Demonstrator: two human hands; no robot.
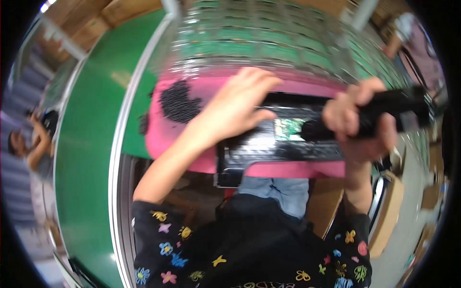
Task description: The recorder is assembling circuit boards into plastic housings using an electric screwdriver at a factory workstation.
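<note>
A long black plastic housing [249, 149] lies across a pink mat [204, 165], with a small green circuit board [287, 129] showing near its middle. My left hand [245, 101] is over the housing's left part, thumb and fingers apart, with nothing seen in it; whether it presses on the plastic I cannot tell. Closed around a bulky black electric screwdriver [398, 113], my right hand [355, 115] is to the right of the board. The tool's dark nose points left toward the board. Motion blurs both hands, and the tool's tip cannot be made out.
A heap of small black screw-like pieces [178, 102] sits on the mat's left. Clear compartment trays [259, 43] stand beyond it. A green bench [91, 129] with a metal rail runs at left. Cardboard [386, 216] is at lower right. Other people are at far left and upper right.
</note>
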